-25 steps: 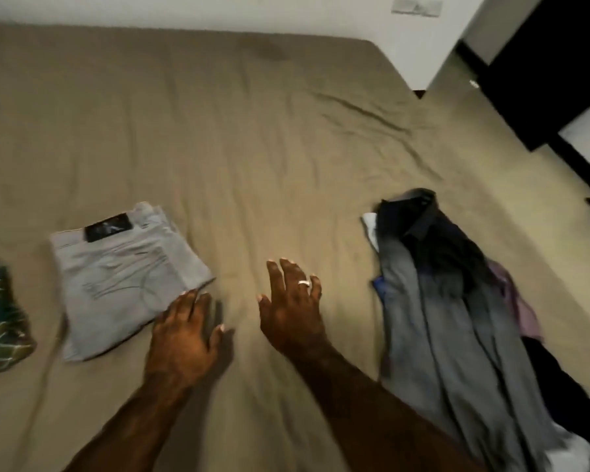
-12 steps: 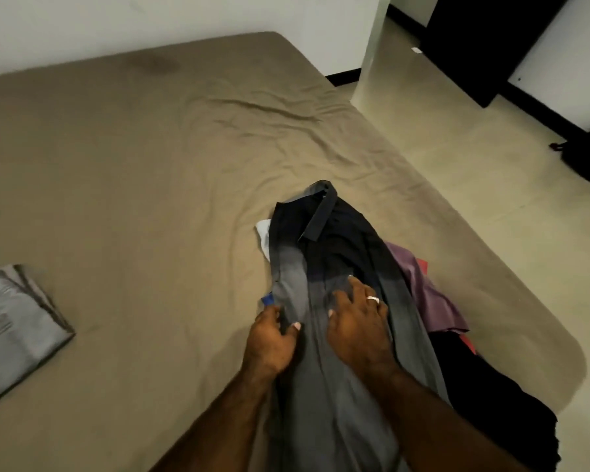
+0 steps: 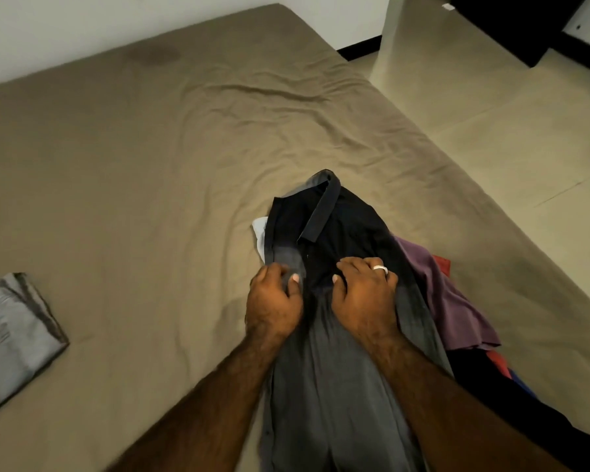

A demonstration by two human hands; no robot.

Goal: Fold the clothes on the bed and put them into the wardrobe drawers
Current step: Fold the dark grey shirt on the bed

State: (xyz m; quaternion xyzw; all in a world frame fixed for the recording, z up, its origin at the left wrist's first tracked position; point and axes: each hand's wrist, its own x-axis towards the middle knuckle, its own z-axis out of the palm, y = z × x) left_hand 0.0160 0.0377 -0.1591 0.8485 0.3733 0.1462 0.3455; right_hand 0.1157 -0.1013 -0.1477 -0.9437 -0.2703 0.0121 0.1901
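Since the earlier frames, both hands have left the folded jeans (image 3: 11,335) and closed on the grey shirt (image 3: 334,379), which tops the pile far right of the jeans. The left hand (image 3: 275,301) pinches its edge; the right hand (image 3: 365,294) curls into the cloth. Judgement: the next fold is starting.

A pale tiled floor (image 3: 511,137) fills the 2 o'clock side, with a white wall (image 3: 82,25) running along 11 o'clock, a black skirting (image 3: 358,49) at its foot near 1 o'clock, and dark furniture (image 3: 511,25) in the top corner.
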